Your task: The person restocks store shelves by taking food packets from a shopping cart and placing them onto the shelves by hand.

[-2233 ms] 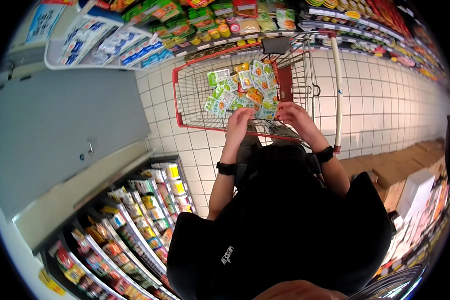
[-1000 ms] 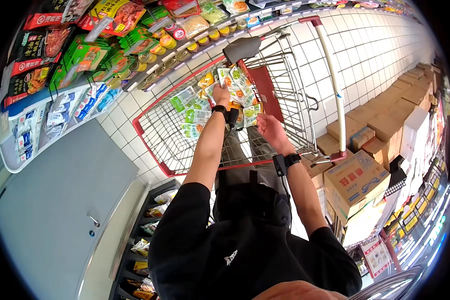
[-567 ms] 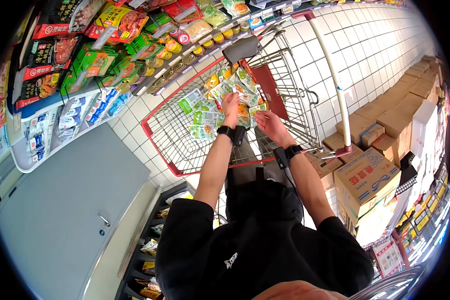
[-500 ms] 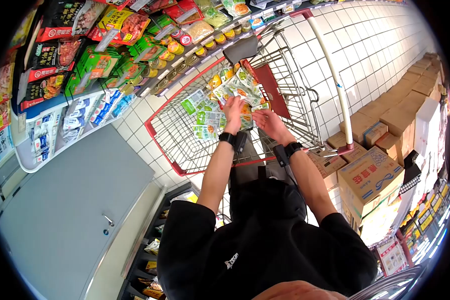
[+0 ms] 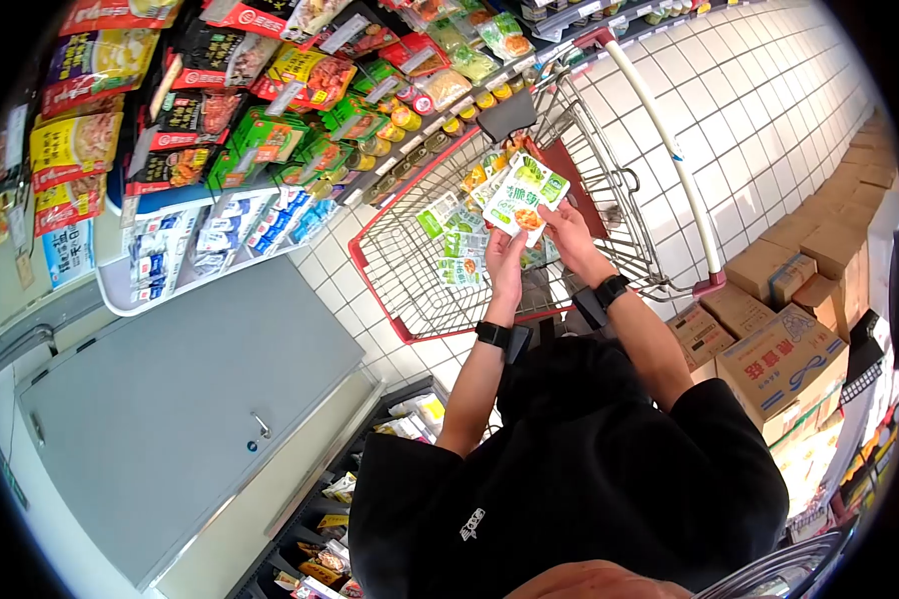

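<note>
A white-and-green food packet (image 5: 525, 196) is held up over the shopping cart (image 5: 402, 321). My left hand (image 5: 504, 262) pinches its lower left edge. My right hand (image 5: 567, 232) grips the lower right edge. Beneath and to the left, several green-and-white packets (image 5: 461, 245) lie in the cart's wire basket. Yellow-orange packets (image 5: 483, 170) lie at the basket's far side, partly hidden behind the held packet. Black bands circle both wrists.
Shelves of bagged foods (image 5: 270, 135) and small jars run beyond the cart. A white tray (image 5: 120, 298) holds blue-and-white packets. At left stands a grey cabinet (image 5: 170, 409); cardboard boxes (image 5: 784, 361) are stacked at right. A lower shelf (image 5: 315, 529) is at bottom left.
Both hands have come together on a packet, now raised above the others. Earlier my left hand was over the pile and my right hand was beside it. The view has shifted.
</note>
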Demonstrator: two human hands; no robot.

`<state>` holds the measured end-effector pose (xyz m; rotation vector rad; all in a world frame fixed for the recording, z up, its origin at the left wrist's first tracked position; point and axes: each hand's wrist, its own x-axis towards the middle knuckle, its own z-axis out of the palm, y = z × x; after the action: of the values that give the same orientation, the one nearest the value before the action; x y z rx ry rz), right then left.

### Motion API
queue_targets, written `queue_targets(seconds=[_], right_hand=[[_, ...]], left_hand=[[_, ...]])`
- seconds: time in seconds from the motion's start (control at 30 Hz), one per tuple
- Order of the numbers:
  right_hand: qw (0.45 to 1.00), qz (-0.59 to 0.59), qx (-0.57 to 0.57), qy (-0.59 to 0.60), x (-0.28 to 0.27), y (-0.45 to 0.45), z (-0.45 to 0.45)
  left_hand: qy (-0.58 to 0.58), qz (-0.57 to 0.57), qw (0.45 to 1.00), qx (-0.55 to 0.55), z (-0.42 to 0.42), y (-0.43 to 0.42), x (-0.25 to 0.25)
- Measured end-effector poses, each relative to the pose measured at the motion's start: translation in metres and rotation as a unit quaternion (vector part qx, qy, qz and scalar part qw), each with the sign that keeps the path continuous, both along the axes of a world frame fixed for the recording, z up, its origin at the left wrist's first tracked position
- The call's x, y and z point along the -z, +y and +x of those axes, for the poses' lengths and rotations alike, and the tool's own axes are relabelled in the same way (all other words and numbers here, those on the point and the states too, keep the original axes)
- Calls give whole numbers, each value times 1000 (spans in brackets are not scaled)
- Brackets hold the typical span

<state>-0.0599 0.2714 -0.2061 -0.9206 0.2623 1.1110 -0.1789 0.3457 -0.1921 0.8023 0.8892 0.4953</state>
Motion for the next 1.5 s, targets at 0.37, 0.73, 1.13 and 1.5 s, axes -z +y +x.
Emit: queue_targets(seconds=[0.37,0.73,1.13,1.5], right_hand=[[977,-24,-109,-180,-104,-41,35],[952,69,-123,-273,-164,-94,45],[949,50,-81,-301,-203,-148,-7],[936,56,-89,-337,-219,-197,-80]], left_hand=[[32,95,994,32,-1,-7,-91],[2,142,986,91,14,-54,-149],[-11,204,957,206,-26,-76,-187],[-62,176,966,180,-85,-110,-184]])
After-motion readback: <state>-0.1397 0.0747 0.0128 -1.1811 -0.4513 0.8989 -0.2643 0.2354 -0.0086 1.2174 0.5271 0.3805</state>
